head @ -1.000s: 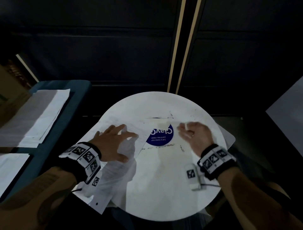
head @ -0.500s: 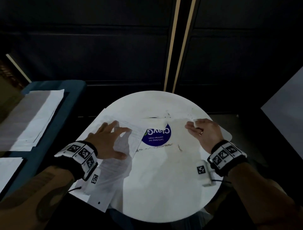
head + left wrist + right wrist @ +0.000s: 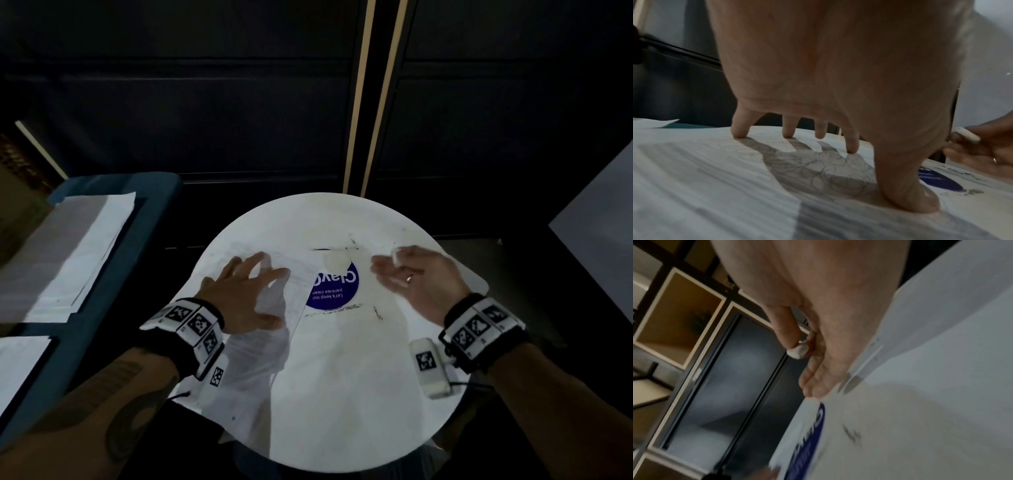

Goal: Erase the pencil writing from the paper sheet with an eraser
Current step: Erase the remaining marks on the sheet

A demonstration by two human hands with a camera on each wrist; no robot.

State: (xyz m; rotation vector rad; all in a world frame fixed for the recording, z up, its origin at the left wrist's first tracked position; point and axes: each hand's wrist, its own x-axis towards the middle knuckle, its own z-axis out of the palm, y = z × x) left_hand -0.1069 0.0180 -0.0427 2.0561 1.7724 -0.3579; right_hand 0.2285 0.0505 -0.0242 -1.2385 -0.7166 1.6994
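A white paper sheet (image 3: 246, 363) with grey pencil scribbles (image 3: 818, 172) lies on the left half of a round white table (image 3: 342, 394). My left hand (image 3: 243, 291) is spread on the sheet, its straight fingertips (image 3: 740, 134) and thumb pressing the paper down. My right hand (image 3: 411, 277) hovers over the table's right side, apart from the sheet. It pinches a small white eraser (image 3: 397, 255) between thumb and fingers; the eraser (image 3: 798, 351) also shows in the right wrist view and the eraser (image 3: 967, 134) at the right edge of the left wrist view.
A blue round sticker (image 3: 334, 287) sits mid-table between my hands, partly under a paper scrap (image 3: 337, 258). More paper sheets (image 3: 68, 253) lie on a teal surface (image 3: 150, 195) to the left. Dark panels stand behind the table.
My right hand has drifted right and away from the sheet, with the eraser held in it. My left hand has stayed pressed on the paper.
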